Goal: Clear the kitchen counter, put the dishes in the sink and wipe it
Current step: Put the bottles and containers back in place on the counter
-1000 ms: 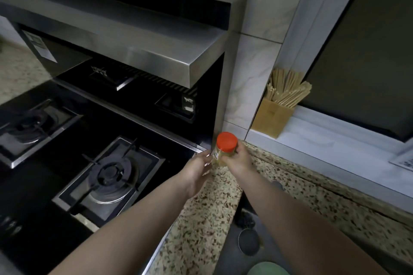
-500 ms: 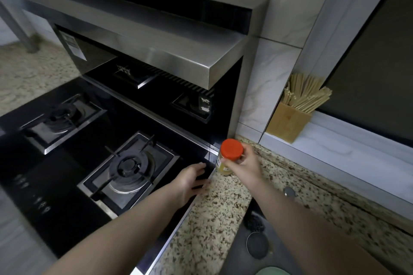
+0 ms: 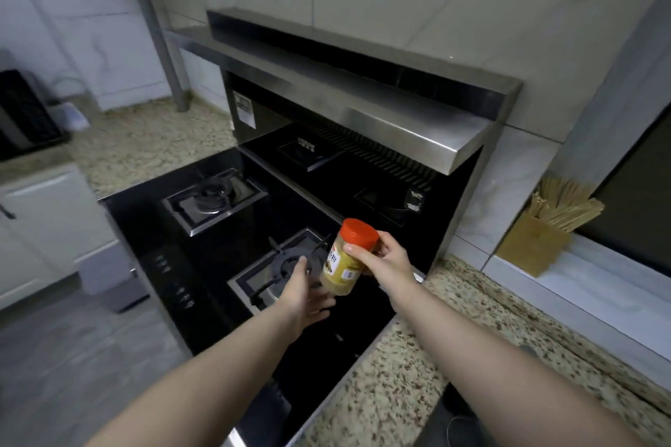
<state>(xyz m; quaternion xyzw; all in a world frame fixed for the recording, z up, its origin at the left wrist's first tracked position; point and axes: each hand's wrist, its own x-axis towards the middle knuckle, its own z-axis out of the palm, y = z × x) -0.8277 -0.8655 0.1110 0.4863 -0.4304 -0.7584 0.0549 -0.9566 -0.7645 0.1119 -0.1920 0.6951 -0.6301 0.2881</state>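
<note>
The right hand (image 3: 386, 261) grips a spice jar (image 3: 345, 258) just under its red lid (image 3: 359, 233), fingers wrapped round the neck, and holds it tilted in the air above the black stove (image 3: 203, 265), clear of the speckled counter (image 3: 392, 392). The high grip leaves the lower body free, likely so the other hand can take it. The left hand (image 3: 303, 296) hangs just below the jar with fingers spread and relaxed, holding nothing, palm turned up as if to receive or steady the base. A box of chopsticks (image 3: 544, 229) stands on the ledge by the window, well apart. The jar is off the counter, so clearing seems under way; wiping looks not yet begun
</note>
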